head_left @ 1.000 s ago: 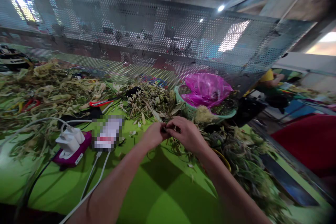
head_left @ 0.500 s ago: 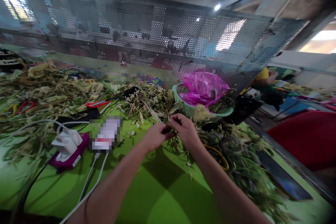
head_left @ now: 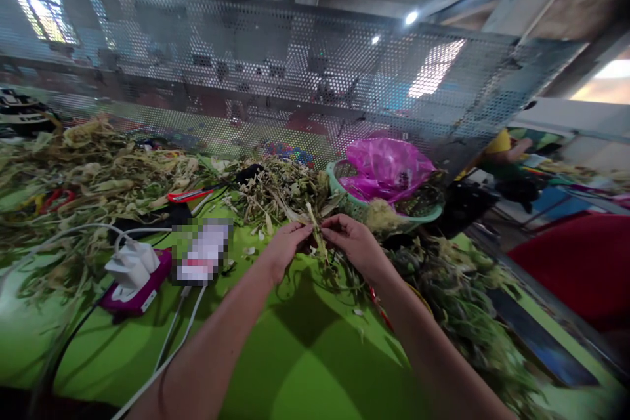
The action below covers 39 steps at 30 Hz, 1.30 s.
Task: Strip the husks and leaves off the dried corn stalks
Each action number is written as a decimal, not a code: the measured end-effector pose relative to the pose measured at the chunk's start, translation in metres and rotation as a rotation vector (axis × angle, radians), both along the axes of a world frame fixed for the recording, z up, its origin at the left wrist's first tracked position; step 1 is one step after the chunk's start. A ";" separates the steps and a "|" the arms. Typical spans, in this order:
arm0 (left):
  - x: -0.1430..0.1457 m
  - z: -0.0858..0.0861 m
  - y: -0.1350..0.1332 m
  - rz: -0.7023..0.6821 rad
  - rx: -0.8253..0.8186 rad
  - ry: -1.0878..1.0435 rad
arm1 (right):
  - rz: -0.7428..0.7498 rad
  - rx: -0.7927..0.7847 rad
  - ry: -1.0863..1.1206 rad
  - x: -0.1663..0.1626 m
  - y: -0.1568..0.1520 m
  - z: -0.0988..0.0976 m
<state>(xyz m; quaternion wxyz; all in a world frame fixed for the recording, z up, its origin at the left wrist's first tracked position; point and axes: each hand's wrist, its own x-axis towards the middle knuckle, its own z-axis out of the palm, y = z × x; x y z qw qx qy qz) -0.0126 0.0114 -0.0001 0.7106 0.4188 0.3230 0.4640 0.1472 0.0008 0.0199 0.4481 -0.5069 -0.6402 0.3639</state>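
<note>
Both hands meet over the green tabletop (head_left: pixel 339 367), around a pale, thin plant stem (head_left: pixel 317 236) that stands tilted between them. My left hand (head_left: pixel 287 246) pinches the stem from the left with thumb and fingertips. From the right, my right hand (head_left: pixel 352 241) is closed in a pinch against the same stem; its exact finger contact is too small to see well. Just beyond the fingers lies a heap of dried leaves and stems (head_left: pixel 280 187). Under my right wrist a red-handled tool (head_left: pixel 378 308) partly shows, its other parts hidden by the forearm.
A green basket (head_left: pixel 427 214) with a pink plastic bag (head_left: pixel 388 167) stands behind my right hand. To the left are a phone (head_left: pixel 204 252), a purple power strip (head_left: pixel 142 289) with white chargers, cables and a red cutter (head_left: pixel 191 195). Greenish plant strands (head_left: pixel 457 308) lie right.
My hands have moved slightly apart, and the pale stem now shows upright between them. The red-handled tool has come into sight beside my right forearm. The view has shifted slightly.
</note>
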 end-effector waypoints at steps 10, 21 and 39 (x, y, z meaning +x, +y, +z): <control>-0.003 0.003 -0.002 0.043 0.087 0.192 | -0.109 0.340 -0.403 -0.001 -0.006 0.003; 0.002 0.004 -0.004 0.079 0.136 0.111 | -0.265 0.353 -0.418 0.000 -0.006 0.005; 0.003 -0.004 0.004 0.087 0.239 0.185 | -0.147 0.105 -0.097 -0.012 -0.014 0.004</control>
